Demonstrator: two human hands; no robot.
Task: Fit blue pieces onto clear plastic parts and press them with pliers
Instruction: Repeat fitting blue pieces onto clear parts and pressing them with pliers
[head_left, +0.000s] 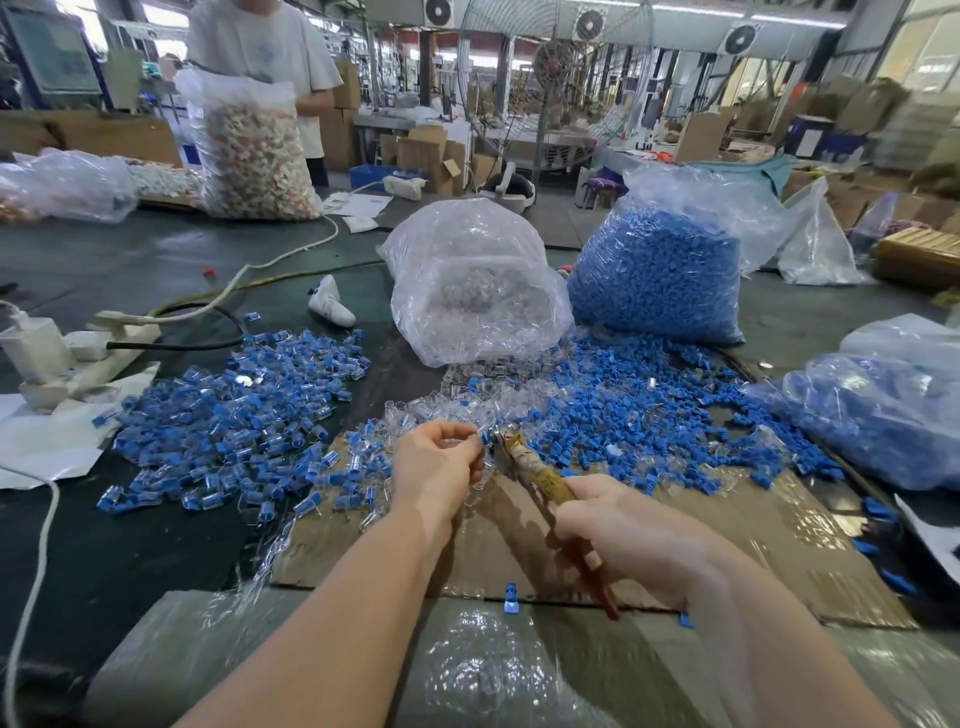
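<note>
while the left hand (439, 462) pinched a blue piece (485, 437) at the pliers (524, 457), gripped by the right hand (618, 530), many assembled parts (234, 431) lay left on the counter (130, 260). loose blue pieces (649, 415) and full bags, one clear (478, 280), one blue (660, 275), indicated much work remaining.

We see glossy clear plastic bags (475, 280), matt blue plastic pieces (649, 415), rough brown cardboard (727, 561) and a dark matt desk (130, 545).
</note>
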